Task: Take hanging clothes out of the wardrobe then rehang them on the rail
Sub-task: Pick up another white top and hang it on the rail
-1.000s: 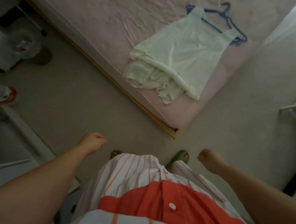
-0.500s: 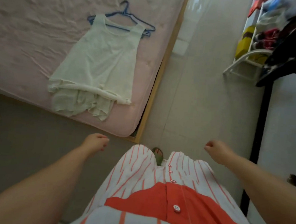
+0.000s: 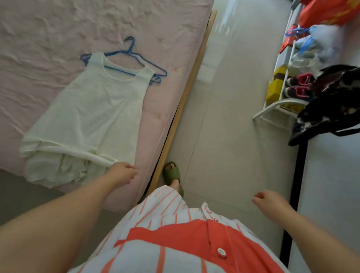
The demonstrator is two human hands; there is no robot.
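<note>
Top (image 3: 96,114): pale, sleeveless, lies flat on the bed (image 3: 34,22) near its right edge, on a blue hanger (image 3: 127,59). Long axis runs from the hem at the bed's near edge up to the hanger hook, which points toward the far end of the bed

Left hand (image 3: 123,174): over the bed's near right corner, just beside the hem's right end; fingers loosely curled, holding nothing; whether it touches the cloth cannot be told. Hanger lies ahead of it, up the garment's length

Right hand (image 3: 271,202): over the floor, well apart from the top, fingers loosely curled, empty

Judgement: left hand is nearer; a lift would call for a reach forward to the hanger

Dark garment (image 3: 335,101): draped at right, beside a shoe rack (image 3: 279,109)
</note>
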